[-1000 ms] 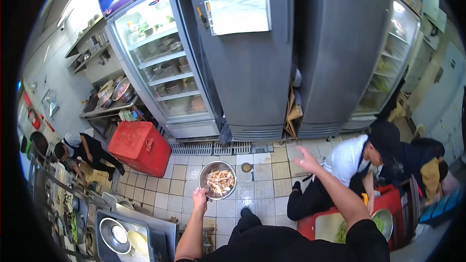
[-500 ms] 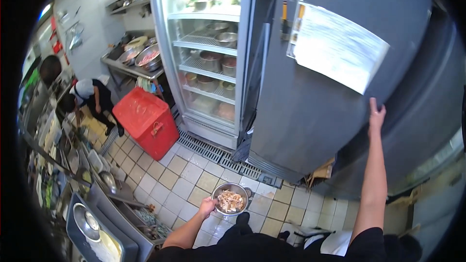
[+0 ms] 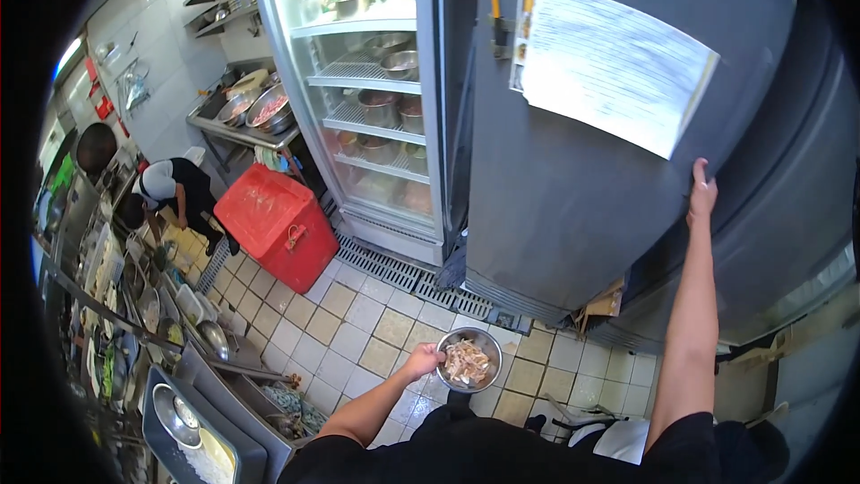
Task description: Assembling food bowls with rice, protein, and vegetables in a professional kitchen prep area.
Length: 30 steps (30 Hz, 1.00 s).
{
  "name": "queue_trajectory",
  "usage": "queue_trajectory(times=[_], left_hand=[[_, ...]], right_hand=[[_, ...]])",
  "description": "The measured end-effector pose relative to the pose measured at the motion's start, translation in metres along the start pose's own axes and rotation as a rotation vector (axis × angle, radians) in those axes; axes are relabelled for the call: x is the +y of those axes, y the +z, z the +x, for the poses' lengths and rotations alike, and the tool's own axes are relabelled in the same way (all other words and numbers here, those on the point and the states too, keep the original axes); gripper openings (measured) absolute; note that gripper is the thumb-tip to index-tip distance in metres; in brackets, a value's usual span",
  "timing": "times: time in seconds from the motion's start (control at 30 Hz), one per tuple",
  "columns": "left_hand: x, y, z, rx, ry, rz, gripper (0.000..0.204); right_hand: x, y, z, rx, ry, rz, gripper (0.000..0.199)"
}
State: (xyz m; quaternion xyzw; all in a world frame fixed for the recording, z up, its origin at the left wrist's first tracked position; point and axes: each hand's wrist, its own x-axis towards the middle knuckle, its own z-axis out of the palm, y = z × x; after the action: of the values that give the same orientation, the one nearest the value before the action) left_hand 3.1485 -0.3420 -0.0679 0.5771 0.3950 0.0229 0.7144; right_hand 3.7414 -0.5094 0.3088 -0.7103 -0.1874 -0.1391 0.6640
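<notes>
My left hand [image 3: 423, 361] is closed on the rim of a round metal bowl [image 3: 494, 374], held low over the tiled floor in front of me. Pale and brownish sliced food pieces [image 3: 466, 362] lie in the bowl; their kind is hard to tell. With my right arm stretched forward, my right hand [image 3: 703, 193] grips the right edge of a tall dark grey refrigerator door [image 3: 582, 206]; some of its fingers are hidden at the edge. A white printed sheet [image 3: 618, 63] is fixed to this door, just above that hand.
A glass-fronted fridge [image 3: 434, 161] with pots and bowls stands to the left. Before it is a red lidded bin [image 3: 291, 237]. A co-worker [image 3: 175, 188] bends down at the far left. A steel counter [image 3: 202, 367] with a grey tub [image 3: 251, 457] runs along the left side.
My left hand and the bowl have moved right and slightly up in view. My right hand sits slightly higher, still at the door edge. The whole view has shifted a little.
</notes>
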Motion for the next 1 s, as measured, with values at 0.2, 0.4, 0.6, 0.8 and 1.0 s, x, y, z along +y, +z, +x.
queue_trajectory(times=[0.2,0.4,0.6,0.8,1.0], left_hand=[[0.009,0.041,-0.034,0.0,0.046,-0.076,0.003],[0.023,0.014,-0.055,0.331,0.156,-0.317,0.006],[0.045,-0.003,-0.036,0.736,0.237,-0.723,0.017],[0.047,-0.016,0.002,0.839,0.36,-0.905,0.022],[0.065,-0.051,0.049,0.835,0.384,-0.891,0.021]], right_hand=[[-0.043,-0.028,-0.099,0.083,-0.149,-0.178,0.082],[-0.082,-0.083,-0.23,-0.217,-0.186,-0.235,0.097],[-0.107,-0.06,-0.34,-0.39,-0.474,-0.244,0.089],[-0.153,0.002,-0.413,-0.476,-0.701,0.073,0.077],[-0.174,0.045,-0.401,-1.038,-0.778,0.21,0.056]])
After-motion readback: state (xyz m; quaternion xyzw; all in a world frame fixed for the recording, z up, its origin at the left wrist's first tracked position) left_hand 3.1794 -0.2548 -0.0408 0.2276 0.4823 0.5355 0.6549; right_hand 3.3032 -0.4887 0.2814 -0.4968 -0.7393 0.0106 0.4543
